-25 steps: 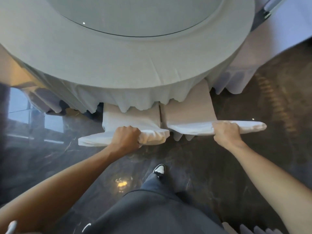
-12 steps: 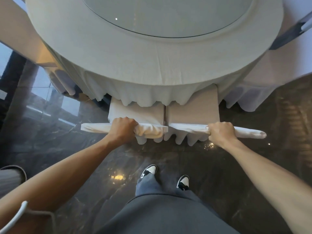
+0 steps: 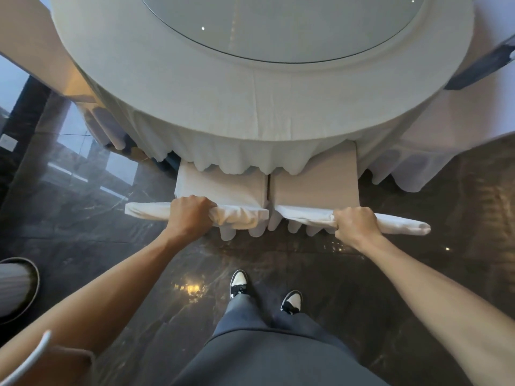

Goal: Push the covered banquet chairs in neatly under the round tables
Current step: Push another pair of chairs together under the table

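Chairs sit side by side, seats partly under tablecloth.

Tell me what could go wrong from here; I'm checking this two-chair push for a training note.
The tablecloth hem already drapes over both seats; pushing further may bunch or drag it. The left hand is crumpling the left chair cover, which could pull askew. The right chair nearly touches the left one, so they may knock or go in uneven.

Chair seats front halves hidden under tablecloth; round table far side cut off by top edge.
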Available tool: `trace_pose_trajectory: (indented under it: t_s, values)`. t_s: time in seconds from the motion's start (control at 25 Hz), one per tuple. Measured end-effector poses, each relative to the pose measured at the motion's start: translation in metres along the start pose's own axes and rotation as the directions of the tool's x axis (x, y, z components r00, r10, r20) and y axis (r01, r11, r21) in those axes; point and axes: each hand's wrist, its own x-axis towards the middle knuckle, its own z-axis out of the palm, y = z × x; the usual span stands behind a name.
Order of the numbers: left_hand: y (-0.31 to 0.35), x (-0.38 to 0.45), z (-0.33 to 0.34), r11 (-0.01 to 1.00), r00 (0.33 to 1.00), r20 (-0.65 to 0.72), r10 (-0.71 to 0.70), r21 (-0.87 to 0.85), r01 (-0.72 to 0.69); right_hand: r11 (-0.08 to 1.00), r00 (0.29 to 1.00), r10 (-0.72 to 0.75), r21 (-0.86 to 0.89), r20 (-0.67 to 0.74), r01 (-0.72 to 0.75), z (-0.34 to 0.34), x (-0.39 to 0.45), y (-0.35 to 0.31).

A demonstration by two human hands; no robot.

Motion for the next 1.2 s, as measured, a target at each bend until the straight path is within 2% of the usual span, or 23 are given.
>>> trace_pose_trajectory:
  t_s: [0.08, 0.16, 0.28, 0.4, 0.56, 0.88, 1.0, 1.2]
  values:
    - [0.0, -0.001, 0.005, 1.0, 1.0, -0.026, 0.005, -0.009, -0.006, 1.0, 1.0, -0.02, -0.011, 0.017, 0.02, 0.001, 0.002, 0.0]
    - [-0.007, -0.002, 0.008, 0.997, 0.994, -0.081, 0.074, 0.016, -0.073, 1.0, 1.0, -0.001, 0.0, 0.025, 0.001, 0.001, 0.001, -0.005]
    - [-0.023, 0.004, 0.0, 0.982, 0.983, 0.021, 0.18, 0.054, -0.181, 0.997, 0.998, 0.051, 0.05, 0.032, -0.053, -0.001, 0.004, -0.018]
    - [-0.028, 0.006, -0.006, 0.984, 0.983, 0.049, 0.176, 0.023, -0.177, 0.996, 0.995, 0.071, 0.045, 0.071, -0.074, -0.005, 0.002, -0.027]
    - [-0.027, -0.013, 0.005, 0.99, 0.99, -0.017, 0.142, 0.026, -0.142, 0.998, 0.998, 0.048, 0.038, 0.045, -0.05, -0.006, 0.002, -0.03]
    - [-0.054, -0.033, 0.014, 0.998, 0.998, -0.05, 0.043, -0.034, -0.045, 0.997, 0.998, -0.045, 0.061, -0.045, 0.047, 0.004, -0.012, -0.047]
    - [-0.065, -0.029, 0.016, 0.994, 0.995, -0.036, 0.096, -0.041, -0.097, 0.997, 0.998, -0.047, 0.063, -0.047, 0.05, 0.003, -0.016, -0.048]
    - [-0.068, -0.03, 0.013, 0.982, 0.982, -0.053, 0.181, 0.063, -0.177, 0.998, 0.998, -0.038, 0.052, -0.04, 0.04, 0.003, -0.013, -0.05]
